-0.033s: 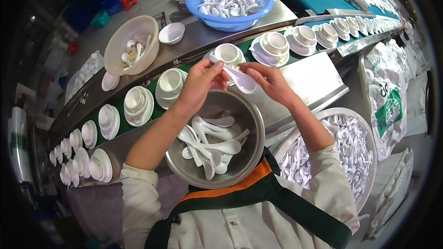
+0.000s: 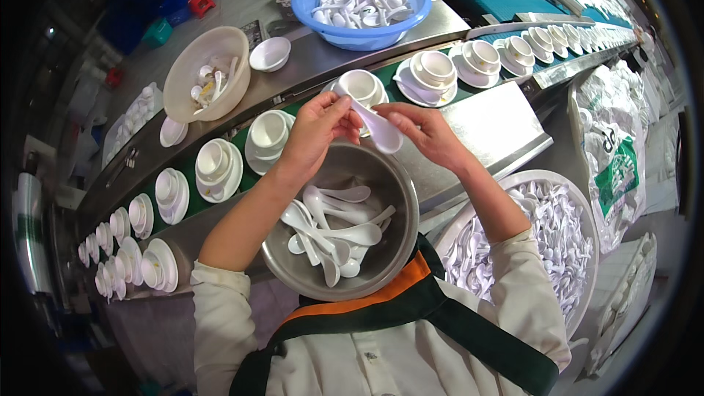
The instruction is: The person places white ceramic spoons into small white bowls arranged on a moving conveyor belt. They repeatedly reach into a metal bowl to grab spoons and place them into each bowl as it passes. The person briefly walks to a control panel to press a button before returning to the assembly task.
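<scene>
A white soup spoon (image 2: 383, 132) hangs over the far rim of a steel bowl (image 2: 405, 253), its bowl end toward me and to the right. My left hand (image 2: 323, 128) pinches its handle between thumb and fingers. Beside the spoon, my right hand (image 2: 425, 134) has its fingers stretched toward it and slightly apart; whether they touch it I cannot tell. Several white spoons (image 2: 356, 235) lie in a loose heap inside the steel bowl. Just beyond my hands, a white cup (image 2: 361, 86) sits on stacked dishes on the green conveyor belt (image 2: 246, 138).
More cup-and-saucer stacks (image 2: 214, 161) line the belt on both sides. Beyond it stand a blue basin (image 2: 308, 11) of spoons, a beige basin (image 2: 176, 66) and a small white bowl (image 2: 271, 53). A large white tub (image 2: 589, 279) full of spoons is at my right, near a plastic sack (image 2: 612, 154).
The spoon's bowl end has tipped slightly toward me and to the left. Both hands stay almost in place, and the whole view has shifted a little.
</scene>
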The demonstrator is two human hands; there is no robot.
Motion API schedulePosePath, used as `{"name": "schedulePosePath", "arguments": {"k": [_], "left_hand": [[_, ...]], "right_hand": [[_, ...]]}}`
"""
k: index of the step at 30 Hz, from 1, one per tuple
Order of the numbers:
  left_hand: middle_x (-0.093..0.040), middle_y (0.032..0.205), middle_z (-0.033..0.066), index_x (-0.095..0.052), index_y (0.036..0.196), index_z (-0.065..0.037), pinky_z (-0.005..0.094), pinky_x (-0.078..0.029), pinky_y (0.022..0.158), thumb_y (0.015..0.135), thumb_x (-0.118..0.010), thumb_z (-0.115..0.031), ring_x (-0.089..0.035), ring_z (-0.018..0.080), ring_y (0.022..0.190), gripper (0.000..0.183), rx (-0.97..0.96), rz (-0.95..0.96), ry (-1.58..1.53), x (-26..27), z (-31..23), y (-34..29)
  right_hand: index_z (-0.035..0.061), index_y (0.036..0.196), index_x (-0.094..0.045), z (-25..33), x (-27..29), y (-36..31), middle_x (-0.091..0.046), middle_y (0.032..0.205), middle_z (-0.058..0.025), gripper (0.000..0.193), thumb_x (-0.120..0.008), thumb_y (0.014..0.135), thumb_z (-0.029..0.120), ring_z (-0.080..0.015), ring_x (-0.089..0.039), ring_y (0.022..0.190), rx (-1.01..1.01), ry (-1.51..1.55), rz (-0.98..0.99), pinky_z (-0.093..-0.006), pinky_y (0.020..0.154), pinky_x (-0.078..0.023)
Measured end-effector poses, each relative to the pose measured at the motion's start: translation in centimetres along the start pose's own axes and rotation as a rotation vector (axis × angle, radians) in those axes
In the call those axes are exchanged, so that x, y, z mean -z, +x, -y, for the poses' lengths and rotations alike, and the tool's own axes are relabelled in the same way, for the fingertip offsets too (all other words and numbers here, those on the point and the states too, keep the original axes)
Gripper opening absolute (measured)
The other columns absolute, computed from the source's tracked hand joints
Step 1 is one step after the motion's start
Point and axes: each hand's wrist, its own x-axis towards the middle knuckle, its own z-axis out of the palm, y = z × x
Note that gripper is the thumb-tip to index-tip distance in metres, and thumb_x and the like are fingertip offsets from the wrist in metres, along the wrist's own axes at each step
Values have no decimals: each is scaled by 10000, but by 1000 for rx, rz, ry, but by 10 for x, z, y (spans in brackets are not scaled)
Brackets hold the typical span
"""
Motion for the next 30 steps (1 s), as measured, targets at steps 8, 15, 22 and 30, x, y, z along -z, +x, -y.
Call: {"name": "schedulePosePath", "arguments": {"k": [8, 15, 22, 30], "left_hand": [[-617, 855, 95, -539, 1015, 3, 276, -508, 704, 937, -484, -150, -606, 146, 751, 180, 38, 34, 62, -6, 13, 8], [-620, 927, 102, -540, 1032, -6, 274, -494, 743, 917, -520, -159, -606, 148, 831, 192, -35, -40, 273, 15, -19, -19], [-584, 907, 13, -553, 1015, -39, 243, -451, 760, 867, -610, -171, -546, 86, 849, 207, 129, -340, 645, 109, -21, -92], [-539, 1199, 93, -417, 1295, 18, 288, -426, 918, 856, -601, -187, -532, 161, 1067, 519, 621, -39, 128, 94, 9, -129]], "right_hand": [[-18, 1045, -607, 23, -16, -6, -658, 848, -70, 250, -602, 875, 165, -111, -607, 746, -120, -76, 86, -276, 690, -502], [-18, 983, -610, -17, 23, 11, -633, 813, -58, 200, -564, 900, 158, -105, -608, 700, -108, 171, -241, -251, 634, -521], [-47, 742, -634, -117, 198, 1, -651, 599, -102, 280, -517, 847, 184, -167, -647, 509, -607, -566, -652, -276, 481, -528], [-63, 722, -640, -226, 274, 24, -679, 721, -153, 248, -532, 805, 144, -181, -667, 545, -698, -699, -504, -269, 529, -534]]}}
